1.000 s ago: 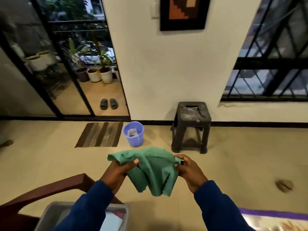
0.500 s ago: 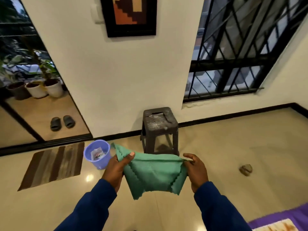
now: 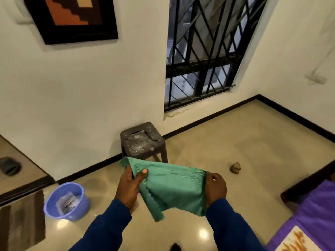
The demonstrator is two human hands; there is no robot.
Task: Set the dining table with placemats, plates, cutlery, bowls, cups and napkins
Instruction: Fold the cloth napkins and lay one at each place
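Green napkin (image 3: 170, 185) hangs stretched in the air between both hands, above the floor (image 3: 226, 142) in front of a dark stool (image 3: 143, 140). Left hand (image 3: 129, 187) pinches its upper left corner with the thumb on top; right hand (image 3: 215, 187) grips the right edge.

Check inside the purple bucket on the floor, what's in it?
The purple bucket holds a clear plastic bag with pinkish, crumpled contents, too blurred to identify. The bucket's bottom under the bag is covered.
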